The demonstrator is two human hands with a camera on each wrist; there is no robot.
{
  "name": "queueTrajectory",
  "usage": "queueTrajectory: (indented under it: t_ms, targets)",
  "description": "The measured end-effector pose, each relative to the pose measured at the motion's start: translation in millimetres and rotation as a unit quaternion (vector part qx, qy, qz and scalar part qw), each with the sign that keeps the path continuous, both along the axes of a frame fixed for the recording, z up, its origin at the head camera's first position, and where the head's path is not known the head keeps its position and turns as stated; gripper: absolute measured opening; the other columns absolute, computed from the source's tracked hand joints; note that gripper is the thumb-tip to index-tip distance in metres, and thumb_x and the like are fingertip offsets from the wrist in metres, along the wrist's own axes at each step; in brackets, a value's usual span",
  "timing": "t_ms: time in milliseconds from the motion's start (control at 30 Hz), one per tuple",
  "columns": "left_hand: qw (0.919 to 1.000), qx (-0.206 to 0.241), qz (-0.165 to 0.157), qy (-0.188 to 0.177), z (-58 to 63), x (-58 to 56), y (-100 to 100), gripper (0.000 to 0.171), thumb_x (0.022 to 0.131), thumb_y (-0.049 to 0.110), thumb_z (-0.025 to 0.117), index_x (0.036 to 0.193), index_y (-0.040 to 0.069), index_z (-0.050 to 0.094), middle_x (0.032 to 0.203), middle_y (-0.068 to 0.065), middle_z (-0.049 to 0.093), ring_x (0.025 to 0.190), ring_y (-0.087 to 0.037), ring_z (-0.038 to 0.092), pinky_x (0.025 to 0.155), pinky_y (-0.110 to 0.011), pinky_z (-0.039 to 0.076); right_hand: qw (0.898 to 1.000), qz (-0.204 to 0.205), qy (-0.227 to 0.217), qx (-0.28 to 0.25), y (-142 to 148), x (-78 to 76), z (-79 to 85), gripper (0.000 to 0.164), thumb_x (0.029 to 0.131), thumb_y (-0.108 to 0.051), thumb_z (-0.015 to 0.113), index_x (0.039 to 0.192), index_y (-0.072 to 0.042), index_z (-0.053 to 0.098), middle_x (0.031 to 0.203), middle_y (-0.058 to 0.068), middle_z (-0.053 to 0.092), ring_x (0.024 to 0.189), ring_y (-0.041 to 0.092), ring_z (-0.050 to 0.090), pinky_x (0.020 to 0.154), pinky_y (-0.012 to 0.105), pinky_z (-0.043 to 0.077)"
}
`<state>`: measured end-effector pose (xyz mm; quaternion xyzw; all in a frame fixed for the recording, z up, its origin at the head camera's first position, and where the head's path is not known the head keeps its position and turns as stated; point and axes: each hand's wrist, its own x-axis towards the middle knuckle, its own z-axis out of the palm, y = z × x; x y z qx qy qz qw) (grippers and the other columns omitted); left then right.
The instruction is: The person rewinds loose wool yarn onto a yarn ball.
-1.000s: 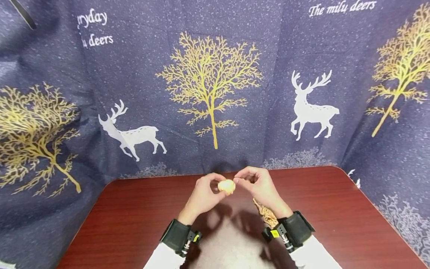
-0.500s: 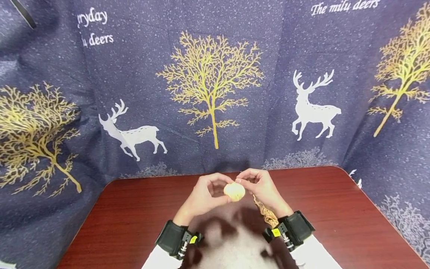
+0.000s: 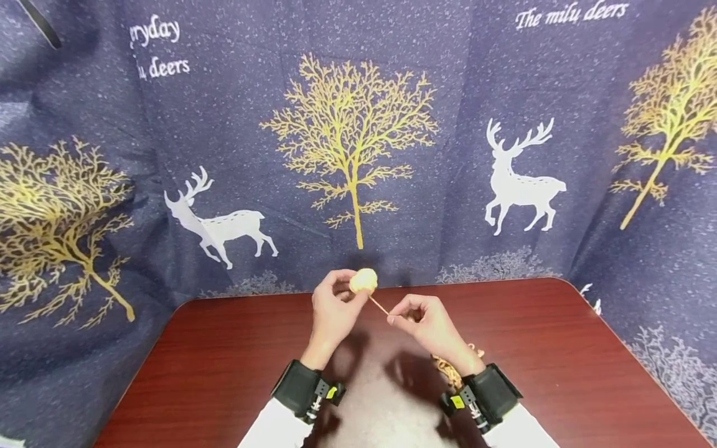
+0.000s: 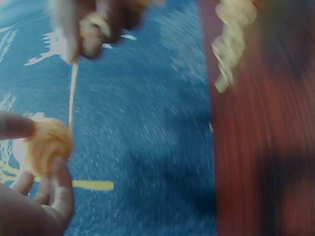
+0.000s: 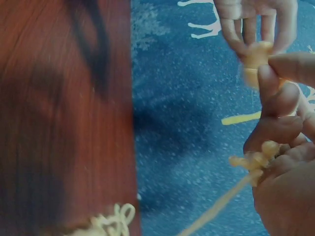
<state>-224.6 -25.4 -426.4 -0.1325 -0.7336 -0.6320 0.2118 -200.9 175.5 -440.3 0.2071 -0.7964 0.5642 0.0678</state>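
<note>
Against deer-print cloth (image 3: 448,205), the left hand (image 3: 332,312) gripped a yarn ball (image 3: 364,281) above the counter (image 3: 241,354); the right hand (image 3: 430,325) pinched its taut strand (image 3: 379,305). A hard tug risked yanking the ball loose.

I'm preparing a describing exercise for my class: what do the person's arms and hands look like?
The left hand and right hand are bare. White sleeves end at wide black wrist cuffs, each carrying a small black device with a yellow patch.
</note>
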Motion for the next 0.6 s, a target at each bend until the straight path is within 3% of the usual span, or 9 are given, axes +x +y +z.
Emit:
queueTrajectory:
  t_ms: [67, 167, 300, 400, 500, 600]
  targets:
    - [0.9923, -0.117, 0.018, 0.034, -7.3, 0.0, -2, 0.035, 0.07, 0.0, 0.084, 0.102, 0.001, 0.069, 0.093, -0.01, 0.066, 0.079, -0.019, 0.065, 0.07, -0.029, 0.058, 1.0, 0.001, 0.017, 0.025, 2, 0.7, 2.8, 0.007, 0.086, -0.012, 0.079, 0.087, -0.006, 0.075, 0.068, -0.002, 0.063, 0.054, 0.009, 0.049, 0.047, 0.021, 0.04]
    - [0.9606, -0.271, 0.001, 0.062, -16.0, 1.9, -6, 0.035, 0.065, 0.001, 0.084, 0.097, 0.005, 0.069, 0.089, -0.006, 0.063, 0.077, -0.02, 0.062, 0.067, -0.032, 0.055, 0.999, 0.0, 0.021, 0.047, 7, 0.1, 7.9, 0.003, 0.085, -0.011, 0.079, 0.086, -0.01, 0.076, 0.068, -0.006, 0.062, 0.054, 0.01, 0.049, 0.047, 0.021, 0.041]
    - [0.9129, -0.395, -0.098, 0.038, -17.7, 6.6, -8, 0.033, 0.063, 0.005, 0.085, 0.092, 0.009, 0.069, 0.086, 0.001, 0.062, 0.077, -0.015, 0.058, 0.067, -0.028, 0.051, 0.999, 0.008, 0.018, 0.039, 14, -4.4, 14.0, 0.004, 0.085, -0.009, 0.079, 0.087, -0.011, 0.076, 0.071, -0.002, 0.065, 0.055, 0.012, 0.051, 0.047, 0.022, 0.043]
    - [0.8896, -0.419, -0.183, 0.006, -16.0, 10.5, -8, 0.031, 0.066, 0.006, 0.087, 0.091, 0.012, 0.069, 0.084, 0.006, 0.061, 0.076, -0.01, 0.056, 0.068, -0.023, 0.048, 1.0, 0.011, 0.002, 0.008, 19, -8.7, 16.3, 0.004, 0.086, -0.008, 0.078, 0.089, -0.008, 0.075, 0.074, 0.005, 0.068, 0.054, 0.011, 0.052, 0.047, 0.022, 0.044]
    - [0.8865, -0.395, -0.241, -0.014, -14.0, 14.5, -7, 0.031, 0.068, 0.005, 0.087, 0.091, 0.014, 0.069, 0.083, 0.009, 0.062, 0.075, -0.006, 0.057, 0.069, -0.021, 0.05, 0.997, 0.014, -0.04, -0.058, 21, -13.5, 15.2, 0.008, 0.088, -0.007, 0.077, 0.092, -0.001, 0.074, 0.078, 0.01, 0.07, 0.055, 0.009, 0.054, 0.047, 0.021, 0.046]
    - [0.8984, -0.339, -0.278, -0.02, -10.0, 18.8, -6, 0.033, 0.07, 0.002, 0.086, 0.095, 0.015, 0.068, 0.086, 0.01, 0.065, 0.077, -0.004, 0.061, 0.071, -0.022, 0.054, 0.987, 0.019, -0.082, -0.135, 23, -19.4, 9.1, 0.017, 0.089, -0.005, 0.075, 0.098, 0.008, 0.07, 0.079, 0.008, 0.071, 0.054, 0.008, 0.053, 0.047, 0.02, 0.045]
